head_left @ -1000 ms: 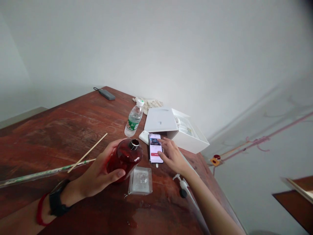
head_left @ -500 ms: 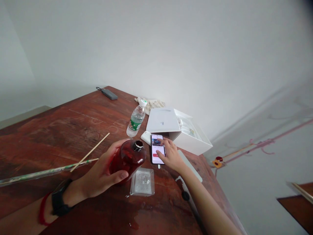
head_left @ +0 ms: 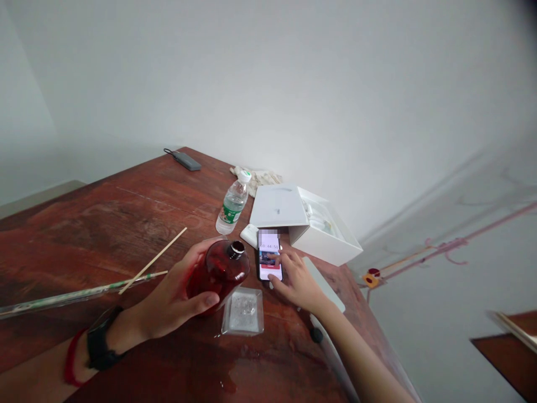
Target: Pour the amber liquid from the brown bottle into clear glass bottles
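Note:
My left hand [head_left: 176,296] is wrapped round a dark red, see-through bottle [head_left: 216,271], which is tilted and has no cap on its black-rimmed neck. The fingers of my right hand [head_left: 296,282] are apart, with fingertips and thumb at the screen of a phone [head_left: 269,240]. The phone lies on the table, its screen lit with digits, a picture and a red button. Just right of the red bottle's base is a clear square plastic tray [head_left: 243,322]. A water bottle [head_left: 232,204] with a green label and white cap stands behind the red bottle.
An open white box [head_left: 277,207] is behind the phone, with a small white case [head_left: 250,235] beside it. A thin wooden stick [head_left: 157,257] crosses a long wrapped stick [head_left: 84,294] on the left. A grey device [head_left: 187,161] lies at the far edge. Liquid wets the wooden table [head_left: 168,369].
My right hand has shifted slightly down on the phone, and its screen now shows running digits above the picture. My left hand keeps hold of the red bottle.

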Demonstrator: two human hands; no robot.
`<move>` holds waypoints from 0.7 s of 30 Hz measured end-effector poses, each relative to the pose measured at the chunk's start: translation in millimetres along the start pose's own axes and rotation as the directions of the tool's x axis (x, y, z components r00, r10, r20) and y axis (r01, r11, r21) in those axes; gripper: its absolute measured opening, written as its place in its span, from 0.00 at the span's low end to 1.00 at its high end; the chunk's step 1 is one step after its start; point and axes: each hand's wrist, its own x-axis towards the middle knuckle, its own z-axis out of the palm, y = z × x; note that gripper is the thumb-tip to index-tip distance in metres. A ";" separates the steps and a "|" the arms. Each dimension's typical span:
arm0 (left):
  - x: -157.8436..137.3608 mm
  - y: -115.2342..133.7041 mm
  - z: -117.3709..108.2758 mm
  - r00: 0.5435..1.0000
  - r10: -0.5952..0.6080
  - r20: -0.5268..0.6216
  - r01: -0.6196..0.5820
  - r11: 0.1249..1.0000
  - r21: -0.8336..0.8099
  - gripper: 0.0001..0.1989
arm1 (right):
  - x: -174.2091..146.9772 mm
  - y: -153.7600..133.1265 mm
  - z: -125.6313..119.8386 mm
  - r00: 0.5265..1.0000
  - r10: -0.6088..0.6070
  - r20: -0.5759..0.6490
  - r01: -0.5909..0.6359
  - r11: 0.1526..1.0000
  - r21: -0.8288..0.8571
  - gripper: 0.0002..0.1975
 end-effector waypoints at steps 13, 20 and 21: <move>2.1 -1.2 -1.2 1.000 0.005 0.014 -0.005 1.000 0.010 0.36 | 18.7 6.6 -3.1 0.996 0.085 -0.037 -0.084 0.996 0.040 0.06; 1.2 -1.9 -0.7 1.000 -0.004 0.004 0.004 1.000 -0.007 0.36 | 39.0 24.0 4.0 0.991 0.105 -0.078 -0.096 0.989 0.110 0.06; 1.4 -1.5 -0.1 1.000 -0.002 0.007 0.003 1.000 -0.020 0.36 | 41.5 26.5 5.4 0.991 0.106 -0.084 -0.096 0.988 0.122 0.08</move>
